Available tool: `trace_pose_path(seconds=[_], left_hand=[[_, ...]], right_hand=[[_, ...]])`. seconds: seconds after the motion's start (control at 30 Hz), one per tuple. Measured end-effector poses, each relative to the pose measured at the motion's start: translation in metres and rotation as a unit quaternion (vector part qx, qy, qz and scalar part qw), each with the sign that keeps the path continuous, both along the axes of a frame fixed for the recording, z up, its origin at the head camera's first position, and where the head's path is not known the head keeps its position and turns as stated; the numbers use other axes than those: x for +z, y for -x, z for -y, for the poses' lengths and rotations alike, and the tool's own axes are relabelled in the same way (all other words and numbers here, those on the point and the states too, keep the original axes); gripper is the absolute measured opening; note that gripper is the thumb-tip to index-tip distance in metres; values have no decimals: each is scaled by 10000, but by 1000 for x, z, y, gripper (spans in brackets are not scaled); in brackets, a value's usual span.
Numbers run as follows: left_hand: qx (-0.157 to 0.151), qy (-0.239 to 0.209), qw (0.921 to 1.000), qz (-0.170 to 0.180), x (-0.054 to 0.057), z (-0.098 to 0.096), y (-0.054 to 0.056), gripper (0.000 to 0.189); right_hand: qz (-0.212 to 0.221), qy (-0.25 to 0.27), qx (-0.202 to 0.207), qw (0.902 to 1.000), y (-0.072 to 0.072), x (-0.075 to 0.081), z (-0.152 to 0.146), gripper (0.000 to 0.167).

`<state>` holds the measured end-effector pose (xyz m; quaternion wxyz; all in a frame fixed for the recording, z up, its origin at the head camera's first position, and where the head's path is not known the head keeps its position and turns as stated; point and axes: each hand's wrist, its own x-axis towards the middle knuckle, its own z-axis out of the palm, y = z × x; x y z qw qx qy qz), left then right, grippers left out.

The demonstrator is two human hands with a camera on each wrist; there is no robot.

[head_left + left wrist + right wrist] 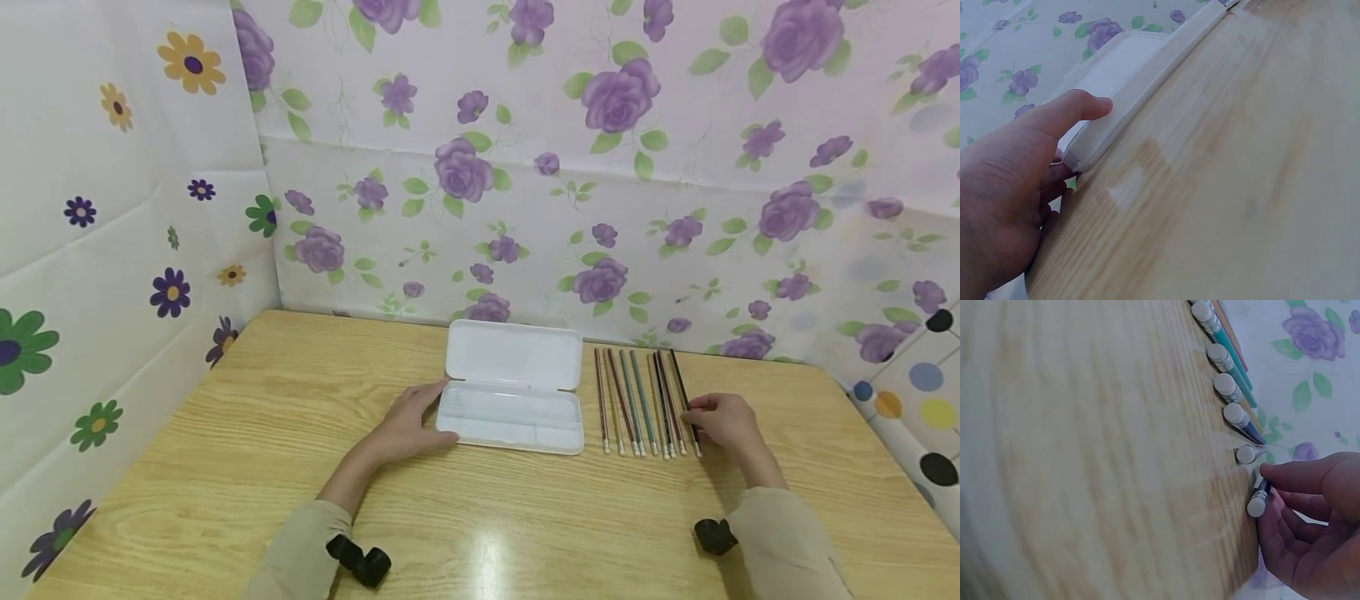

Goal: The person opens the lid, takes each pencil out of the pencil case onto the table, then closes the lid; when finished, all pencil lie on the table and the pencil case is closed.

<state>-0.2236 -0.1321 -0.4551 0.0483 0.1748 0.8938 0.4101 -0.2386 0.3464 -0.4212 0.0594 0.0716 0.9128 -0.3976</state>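
A white pencil case (pixel 495 431) lies with its lid (pixel 514 354) raised at the back and its divided compartments bare. My left hand (pixel 405 427) grips the case's left end, thumb (pixel 1094 107) on the front rim and the other fingers around the corner. At the right end of a row of pencils (pixel 637 408), my right hand (pixel 726 422) pinches a black pencil (pixel 679 381) between thumb and fingers. Its white eraser end (pixel 1257 506) points toward me. The other pencils, brown, teal, yellowish and black, lie roughly side by side, white erasers nearest me.
The wooden table (pixel 465 517) ends at the back against a wall covering (pixel 525 225) with purple flowers. Another flowered sheet (pixel 135 250) hangs along the left, and a dotted one (pixel 918 392) lines the right side.
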Motion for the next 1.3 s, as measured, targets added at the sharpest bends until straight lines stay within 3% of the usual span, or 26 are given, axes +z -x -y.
trace_pose_path(seconds=[0.47, 1.1, 1.3], left_hand=[[-13, 49, 10000, -62, -2, 1, 0, 90], [-16, 73, 10000, -25, -1, 1, 1, 90], [-20, 65, 10000, -26, -1, 1, 1, 90]], right_hand=[[-172, -508, 174, 9984, -1, 0, 4, 43], [-199, -170, 36, 9997, -2, -3, 2, 41], [-323, -452, 157, 9983, -3, 1, 4, 41]])
